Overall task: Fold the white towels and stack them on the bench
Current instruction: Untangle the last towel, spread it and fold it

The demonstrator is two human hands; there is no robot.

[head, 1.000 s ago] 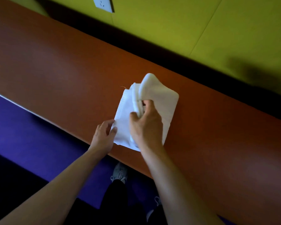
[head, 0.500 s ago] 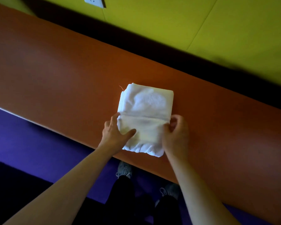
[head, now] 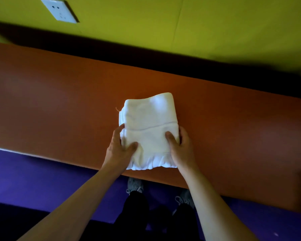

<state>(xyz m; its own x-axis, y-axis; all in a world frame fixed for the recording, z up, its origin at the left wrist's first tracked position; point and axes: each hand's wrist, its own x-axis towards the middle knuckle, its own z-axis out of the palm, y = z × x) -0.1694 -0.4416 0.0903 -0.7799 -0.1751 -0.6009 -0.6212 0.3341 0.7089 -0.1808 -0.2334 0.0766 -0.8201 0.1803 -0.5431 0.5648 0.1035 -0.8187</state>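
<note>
The left hand [head: 119, 150] and right hand [head: 181, 146] are gripping the folded towel's [head: 149, 129] sides, squaring it on the worktop [head: 59, 105].

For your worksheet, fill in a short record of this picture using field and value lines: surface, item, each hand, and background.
surface: orange bench
item: folded white towel, lying near the front edge
left hand: grips the towel's left side, thumb on top
right hand: grips the towel's right side, thumb on top
background: yellow-green wall with a white socket
floor: purple, grey shoes visible
</note>
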